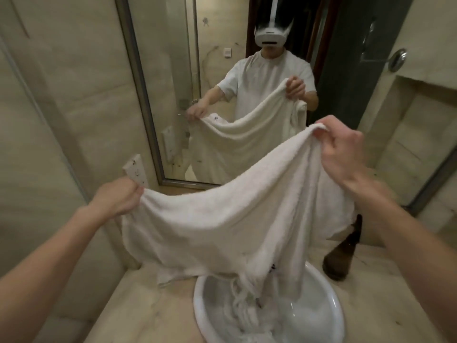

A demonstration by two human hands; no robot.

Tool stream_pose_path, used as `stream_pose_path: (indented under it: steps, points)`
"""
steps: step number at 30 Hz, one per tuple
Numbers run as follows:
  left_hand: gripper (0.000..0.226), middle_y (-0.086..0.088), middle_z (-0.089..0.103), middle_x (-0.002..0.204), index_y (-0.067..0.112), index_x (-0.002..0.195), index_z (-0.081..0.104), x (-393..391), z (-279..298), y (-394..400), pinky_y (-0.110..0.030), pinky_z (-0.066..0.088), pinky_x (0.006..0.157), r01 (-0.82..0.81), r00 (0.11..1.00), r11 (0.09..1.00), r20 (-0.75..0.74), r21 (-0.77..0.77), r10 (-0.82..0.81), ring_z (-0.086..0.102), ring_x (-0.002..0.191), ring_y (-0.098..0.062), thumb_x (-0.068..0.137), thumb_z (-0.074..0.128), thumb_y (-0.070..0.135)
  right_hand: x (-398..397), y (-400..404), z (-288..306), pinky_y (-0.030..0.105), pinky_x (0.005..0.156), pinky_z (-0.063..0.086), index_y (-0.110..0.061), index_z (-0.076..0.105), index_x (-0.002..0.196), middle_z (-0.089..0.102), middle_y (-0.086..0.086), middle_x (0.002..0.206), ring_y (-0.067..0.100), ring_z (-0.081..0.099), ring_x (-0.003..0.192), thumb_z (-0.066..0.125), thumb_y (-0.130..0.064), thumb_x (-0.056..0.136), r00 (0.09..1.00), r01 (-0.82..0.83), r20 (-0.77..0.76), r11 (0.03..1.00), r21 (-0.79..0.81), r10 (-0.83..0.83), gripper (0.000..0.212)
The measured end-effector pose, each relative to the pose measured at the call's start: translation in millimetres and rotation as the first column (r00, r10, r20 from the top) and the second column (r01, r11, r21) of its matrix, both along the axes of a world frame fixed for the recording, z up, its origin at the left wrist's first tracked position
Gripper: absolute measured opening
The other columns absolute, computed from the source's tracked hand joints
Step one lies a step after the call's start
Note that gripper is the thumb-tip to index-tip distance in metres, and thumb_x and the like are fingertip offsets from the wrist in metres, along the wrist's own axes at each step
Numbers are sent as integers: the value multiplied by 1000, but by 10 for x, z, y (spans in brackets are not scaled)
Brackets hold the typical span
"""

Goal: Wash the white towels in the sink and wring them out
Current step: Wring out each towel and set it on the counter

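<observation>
Here the person holds a large white terry-cloth towel spread wide between both hands, above a round white ceramic sink set into a beige stone bench. The left hand has its fingers curled round one upper corner, low and out to the side; the right hand pinches the opposite corner in a bunched fold and is raised noticeably higher. The cloth sags in a deep curve between the two hands, and its lower edge trails down into the basin, where a twisted, wet-looking mass of white fabric lies below the hands. Whether that mass is the same towel's hem or a second one cannot be told.

Judging from the drape, the towel is soft and limp, with no stiffness to hold a shape, and it is probably heavy if soaked, so it will pull down on the grip. Corner holds suit spreading it; for wringing, gathering it into a rope and gripping near both ends would likely serve better.

A dark brown glass bottle stands on the bench just below the right forearm, near enough for swinging cloth to knock it. A framed wall mirror beyond the hands reflects the scene.
</observation>
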State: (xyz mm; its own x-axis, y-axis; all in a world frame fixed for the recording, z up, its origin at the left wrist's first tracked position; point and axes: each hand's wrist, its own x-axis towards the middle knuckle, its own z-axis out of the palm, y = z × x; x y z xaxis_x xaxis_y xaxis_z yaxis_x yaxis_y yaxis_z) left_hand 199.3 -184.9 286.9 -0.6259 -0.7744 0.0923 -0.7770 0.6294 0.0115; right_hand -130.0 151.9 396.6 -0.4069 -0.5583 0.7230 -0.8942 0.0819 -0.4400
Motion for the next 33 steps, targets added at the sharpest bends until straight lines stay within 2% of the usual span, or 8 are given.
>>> stream_pose_path:
  steps: [3,5,10,17,24,28,31,33]
  points:
    - [38,-7,64,106,15,94,59,-216,-99,361,-37,50,82,107,993,988,37,109,-112,58,94,-24,104,34,42,246,-158,76,3,70,38,-6,65,101,61,1,87,-6,55,74,53,-12,102,998,-57,-43,995,-85,53,13]
    - [46,5,58,125,20,122,58,-401,-151,702,-35,47,97,307,949,910,-155,277,-273,56,113,-16,98,44,56,371,-264,140,13,72,46,-5,66,100,65,5,87,3,58,77,55,-12,101,993,-97,-78,988,-117,88,13]
    - [84,23,48,144,39,148,34,-1093,-449,1761,-31,45,106,682,726,449,-608,577,-321,50,128,1,79,77,56,514,-453,240,38,72,56,-3,69,98,68,6,85,14,64,79,56,-7,99,967,-172,-213,972,-162,136,13]
    - [24,0,73,100,9,96,72,-957,-473,1412,-47,56,86,618,753,553,-624,558,-211,69,92,-16,83,73,29,240,-251,75,11,75,49,-11,72,102,69,-4,89,0,62,80,64,-18,97,989,-142,-74,978,-151,132,12]
    - [26,7,74,92,22,97,70,-837,388,1569,-34,53,80,592,418,701,-895,398,155,69,92,-12,101,50,5,145,-411,-333,21,69,46,-16,68,93,64,-7,82,5,60,76,61,-26,99,926,-170,318,977,-126,202,13]
    - [23,1,73,85,13,95,65,-816,923,1758,-34,56,75,614,204,713,-940,340,273,70,84,-16,101,46,1,413,-612,-841,24,70,43,-16,61,98,61,-9,82,1,55,80,62,-27,98,731,-487,526,872,-45,435,12]
    - [23,3,73,76,9,93,63,-726,1184,1867,-28,57,65,604,90,735,-943,308,321,70,74,-13,101,43,0,661,-610,-1296,22,77,53,-9,59,115,69,2,99,5,57,97,80,-66,60,549,-697,729,705,129,410,82]
    - [23,-2,72,77,5,95,62,-647,1273,1874,-31,58,65,597,14,733,-918,325,395,70,74,-16,102,41,1,913,-606,-1589,25,91,55,-24,57,121,69,-8,110,9,60,110,86,-54,46,472,-793,807,570,213,356,86]
